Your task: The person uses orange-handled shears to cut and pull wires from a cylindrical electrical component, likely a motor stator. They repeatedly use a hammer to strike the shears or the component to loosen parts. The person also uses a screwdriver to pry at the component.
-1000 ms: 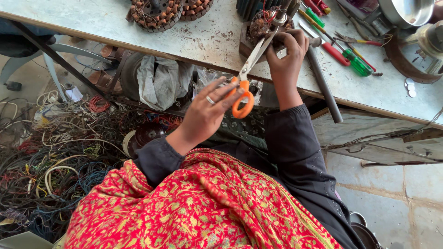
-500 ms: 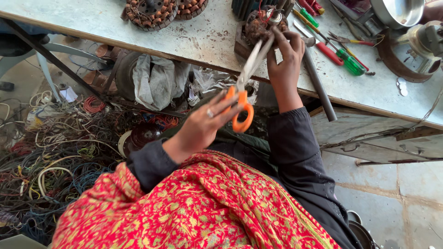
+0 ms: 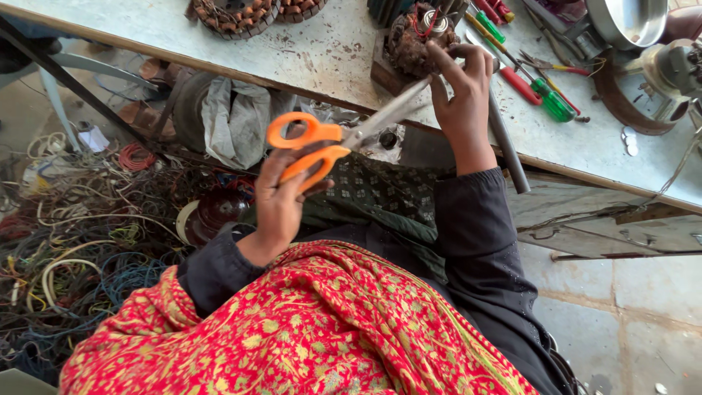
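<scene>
A person in a red patterned shawl (image 3: 292, 329) worked at the edge of a grey workbench (image 3: 322, 51) that ran across the top of the frame. The left hand (image 3: 281, 194), left of centre, was closed through the orange handles of a pair of scissors (image 3: 344, 139), whose steel blades angled up and to the right toward a motor coil (image 3: 413, 44) wound with dark copper wire. The coil sat on a small block at the bench's near edge, upper centre, apparently so that it could be reached from the seat. The right hand (image 3: 461, 95) rested against the coil's right side, fingers curled over it as if to steady it for the blades; how firmly it gripped could not be told. Red and green screwdrivers (image 3: 537, 84) lay within reach at the upper right, beside a grey metal pipe (image 3: 504, 143) overhanging the bench. A heap of tangled scrap wire (image 3: 80, 227) covered the floor at the left.
</scene>
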